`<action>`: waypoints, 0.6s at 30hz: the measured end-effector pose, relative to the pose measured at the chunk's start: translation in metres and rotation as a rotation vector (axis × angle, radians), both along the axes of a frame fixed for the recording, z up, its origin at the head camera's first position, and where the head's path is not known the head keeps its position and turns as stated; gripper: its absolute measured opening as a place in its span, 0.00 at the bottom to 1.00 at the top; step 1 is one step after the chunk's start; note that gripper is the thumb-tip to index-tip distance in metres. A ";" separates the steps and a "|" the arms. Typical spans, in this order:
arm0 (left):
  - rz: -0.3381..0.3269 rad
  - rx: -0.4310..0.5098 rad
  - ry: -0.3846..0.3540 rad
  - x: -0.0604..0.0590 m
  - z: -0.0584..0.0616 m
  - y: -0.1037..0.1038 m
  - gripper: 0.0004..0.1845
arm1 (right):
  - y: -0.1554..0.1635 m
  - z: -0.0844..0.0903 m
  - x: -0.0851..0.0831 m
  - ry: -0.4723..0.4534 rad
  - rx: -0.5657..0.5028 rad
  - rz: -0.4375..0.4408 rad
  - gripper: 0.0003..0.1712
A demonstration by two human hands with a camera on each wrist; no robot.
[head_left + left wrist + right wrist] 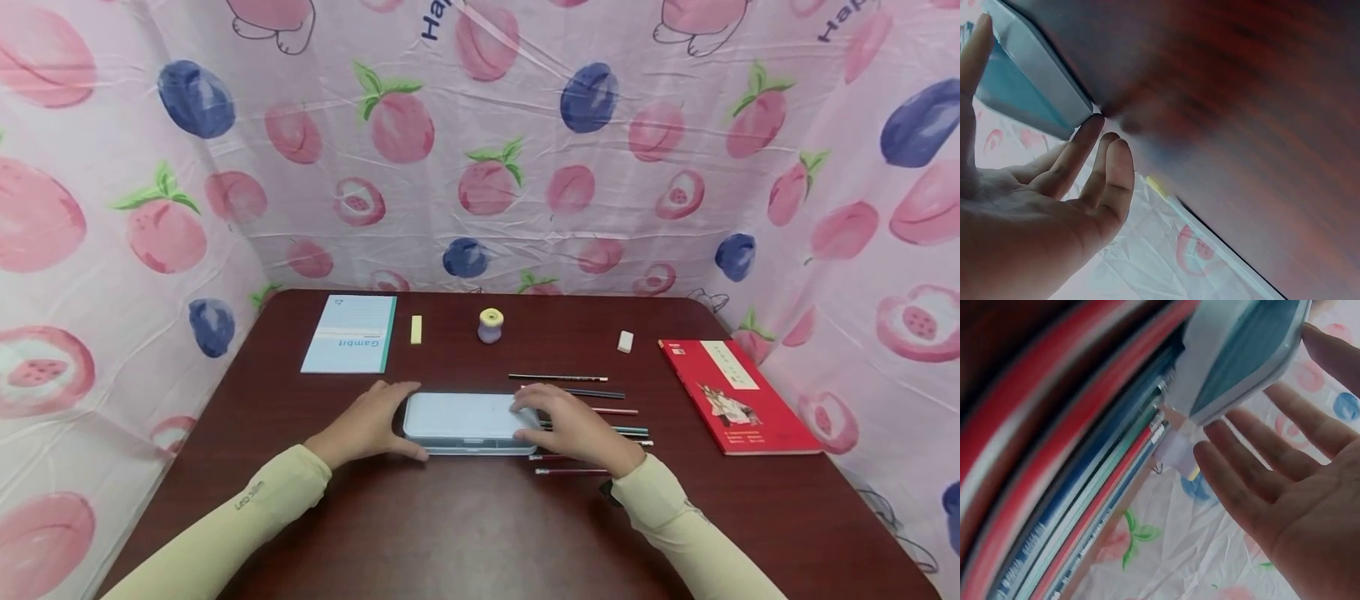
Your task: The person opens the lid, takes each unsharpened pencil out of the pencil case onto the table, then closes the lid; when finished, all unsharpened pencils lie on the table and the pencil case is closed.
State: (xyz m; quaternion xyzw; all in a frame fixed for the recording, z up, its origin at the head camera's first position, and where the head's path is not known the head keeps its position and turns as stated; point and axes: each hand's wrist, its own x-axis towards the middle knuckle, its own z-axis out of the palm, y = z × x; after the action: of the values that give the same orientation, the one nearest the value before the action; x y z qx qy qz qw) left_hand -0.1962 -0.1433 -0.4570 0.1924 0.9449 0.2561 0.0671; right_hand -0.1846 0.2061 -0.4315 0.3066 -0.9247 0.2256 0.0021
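A pale blue-white pencil case (471, 414) with a translucent base lies lid up near the middle of the table, its lid down. My left hand (367, 423) spans its left end, thumb by the front corner and fingers by the back corner. In the left wrist view a fingertip (1096, 119) meets the case's corner. At the right end my right hand (572, 425) reaches over the lid, thumb toward the front and fingers toward the back. The right wrist view shows its nearly straight fingers (1254, 440) along the case's edge.
Several pencils (573, 472) lie side by side at the case's right, partly under my right hand. A red book (738, 400) lies farther right, and a white eraser (626, 341) behind. A notebook (351, 337), a yellow strip (416, 329) and a small yellow-and-purple jar-shaped object (491, 326) stand toward the back.
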 end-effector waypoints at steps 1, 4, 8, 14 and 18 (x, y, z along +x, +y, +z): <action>-0.007 -0.005 0.002 0.000 0.000 0.000 0.64 | -0.001 -0.002 0.001 -0.022 0.021 -0.016 0.22; -0.013 -0.014 0.011 0.000 0.001 0.000 0.61 | -0.004 -0.005 0.003 -0.060 0.058 -0.055 0.29; -0.015 -0.031 0.040 0.000 0.001 0.001 0.55 | -0.007 -0.006 0.002 -0.057 0.075 -0.065 0.36; -0.009 -0.038 0.052 -0.001 0.001 0.003 0.53 | -0.011 -0.001 -0.003 -0.079 0.080 -0.058 0.40; -0.002 -0.032 0.045 -0.001 0.002 0.004 0.52 | -0.013 0.003 -0.006 -0.110 0.104 -0.060 0.40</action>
State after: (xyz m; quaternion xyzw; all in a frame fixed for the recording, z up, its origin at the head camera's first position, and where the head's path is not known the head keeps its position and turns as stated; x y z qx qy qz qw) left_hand -0.1970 -0.1396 -0.4553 0.1980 0.9500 0.2364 0.0494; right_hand -0.1902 0.1926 -0.4284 0.2655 -0.9427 0.1936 -0.0581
